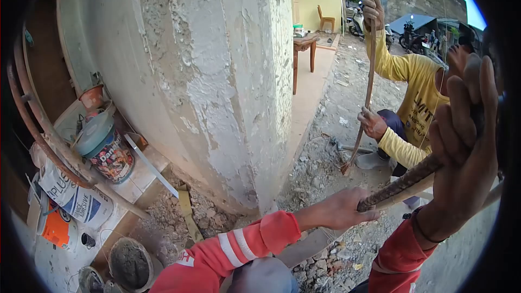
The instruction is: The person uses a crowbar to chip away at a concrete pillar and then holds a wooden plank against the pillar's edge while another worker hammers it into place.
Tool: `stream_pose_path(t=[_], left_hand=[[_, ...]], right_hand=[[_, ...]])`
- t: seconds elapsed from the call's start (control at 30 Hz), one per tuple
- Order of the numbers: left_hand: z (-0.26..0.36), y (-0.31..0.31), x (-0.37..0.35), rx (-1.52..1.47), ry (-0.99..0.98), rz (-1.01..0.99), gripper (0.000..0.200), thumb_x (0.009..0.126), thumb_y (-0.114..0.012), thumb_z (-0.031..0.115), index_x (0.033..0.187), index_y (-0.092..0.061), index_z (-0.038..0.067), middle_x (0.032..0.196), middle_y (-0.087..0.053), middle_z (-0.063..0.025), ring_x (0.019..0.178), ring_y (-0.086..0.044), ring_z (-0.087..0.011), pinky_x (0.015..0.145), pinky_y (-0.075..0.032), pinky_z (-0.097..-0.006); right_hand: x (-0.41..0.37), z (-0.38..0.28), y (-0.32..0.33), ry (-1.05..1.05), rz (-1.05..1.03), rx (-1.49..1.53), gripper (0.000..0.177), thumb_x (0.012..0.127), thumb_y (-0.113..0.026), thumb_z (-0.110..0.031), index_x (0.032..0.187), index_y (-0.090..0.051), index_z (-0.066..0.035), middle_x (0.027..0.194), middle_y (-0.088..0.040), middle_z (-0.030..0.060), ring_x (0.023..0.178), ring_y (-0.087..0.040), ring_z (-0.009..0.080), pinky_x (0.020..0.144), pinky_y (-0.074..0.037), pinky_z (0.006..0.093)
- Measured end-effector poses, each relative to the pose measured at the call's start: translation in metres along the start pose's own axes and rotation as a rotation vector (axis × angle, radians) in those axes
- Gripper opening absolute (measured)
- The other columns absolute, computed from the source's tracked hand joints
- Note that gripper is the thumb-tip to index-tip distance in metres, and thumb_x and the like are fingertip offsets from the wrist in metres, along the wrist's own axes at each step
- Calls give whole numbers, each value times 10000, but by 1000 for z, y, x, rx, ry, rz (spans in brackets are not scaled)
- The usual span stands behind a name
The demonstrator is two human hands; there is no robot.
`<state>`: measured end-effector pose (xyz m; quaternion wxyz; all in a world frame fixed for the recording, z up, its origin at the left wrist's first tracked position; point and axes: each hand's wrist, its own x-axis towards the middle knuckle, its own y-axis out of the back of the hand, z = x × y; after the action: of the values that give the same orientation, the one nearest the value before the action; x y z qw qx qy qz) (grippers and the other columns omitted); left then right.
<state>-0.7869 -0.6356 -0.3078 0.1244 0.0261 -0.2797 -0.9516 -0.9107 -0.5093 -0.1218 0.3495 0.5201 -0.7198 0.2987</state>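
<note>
Across the lower right runs a dark ribbed metal bar [401, 183], slanting up to the right. My left hand [342, 207] is closed around its lower end, the arm in a red sleeve with white stripes stretched out in front of me. Higher up, my right hand [461, 141] is raised close to the camera, its fingers bent around the bar's upper part, which is partly hidden behind them. A paler pole [404, 195] runs just beneath the bar. Ahead stands a wall corner [217, 76] with rough, patchy plaster.
A crouching person in a yellow shirt [415, 95] holds a long wooden stick [370, 70] upright with both hands. Rubble [320, 263] covers the ground. At left are a paint bucket [111, 152], an adhesive bag [76, 195], a mortar bucket [130, 265] and a curved metal rail [40, 130].
</note>
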Motion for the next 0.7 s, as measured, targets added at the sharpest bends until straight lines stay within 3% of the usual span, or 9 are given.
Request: stream_pose_path(t=[0.07, 0.1, 0.17, 0.2, 0.37, 0.43, 0.5, 0.6, 0.7], left_hand=[[-22, -18, -13, 331, -269, 251, 614, 975, -679, 468, 1318, -562, -27, 1272, -584, -274, 1195, -590, -393, 975, -478, -505], [-11, -10, -18, 363, -267, 255, 614, 975, -679, 468, 1318, -562, -27, 1272, -584, -274, 1195, -590, -393, 975, -478, -505], [27, 0, -36, 497, -23, -69, 775, 959, -682, 460, 1494, -392, -20, 1428, -490, -279, 1335, -512, -430, 1116, -413, -525], [43, -1, -42, 552, 31, -94, 812, 953, -681, 442, 1523, -344, -29, 1458, -454, -292, 1325, -512, -457, 1115, -412, -522], [84, -25, -60, 675, -21, 89, 748, 960, -682, 429, 1467, -403, -45, 1371, -519, -283, 1270, -536, -466, 1049, -457, -519], [88, -42, -52, 557, 37, 166, 796, 940, -708, 427, 1506, -382, -27, 1390, -491, -276, 1311, -511, -446, 1093, -424, -554], [67, -63, -39, 467, -4, 240, 779, 943, -704, 418, 1494, -388, -34, 1344, -513, -270, 1251, -549, -440, 1068, -438, -547], [40, -94, -27, 399, -76, 479, 650, 925, -736, 363, 1358, -489, -53, 1181, -598, -238, 1059, -619, -427, 918, -498, -505], [43, -92, -27, 330, -59, 483, 547, 906, -751, 315, 1255, -550, -54, 1132, -615, -231, 1026, -626, -422, 902, -495, -514]], right_hand=[[-17, -7, -23, -39, 208, 145, 496, 1100, -478, -419, 1438, -521, -59, 734, -504, -51, 476, -299, -28, 393, -215, 137], [-24, -10, -27, -42, 277, 201, 464, 1098, -490, -411, 1404, -550, -68, 646, -429, -92, 443, -209, -38, 369, -155, 150], [-32, -9, -16, -115, 381, 283, 378, 1102, -485, -385, 1320, -567, -87, 629, -317, -102, 426, -182, -29, 359, -127, 173], [-34, -7, -9, -134, 390, 335, 356, 1105, -483, -379, 1302, -568, -95, 623, -295, -106, 420, -176, -27, 355, -123, 179], [-39, -3, 7, -213, 350, 380, 347, 1106, -508, -371, 1329, -540, -107, 585, -265, -114, 396, -174, -17, 342, -132, 193], [-39, -10, 2, -218, 431, 344, 383, 1082, -558, -344, 1288, -542, -22, 557, -293, -100, 380, -175, 1, 343, -150, 216], [-39, -12, 2, -192, 431, 291, 393, 1084, -548, -366, 1283, -543, -27, 556, -285, -99, 380, -173, 0, 343, -148, 216], [-40, -18, 10, -126, 461, 330, 425, 1103, -498, -395, 1316, -537, -30, 567, -279, -97, 393, -181, -2, 350, -150, 204], [-44, -26, 10, -105, 629, 138, 419, 1125, -448, -369, 1299, -534, 2, 597, -345, -70, 440, -230, -10, 371, -167, 180]])
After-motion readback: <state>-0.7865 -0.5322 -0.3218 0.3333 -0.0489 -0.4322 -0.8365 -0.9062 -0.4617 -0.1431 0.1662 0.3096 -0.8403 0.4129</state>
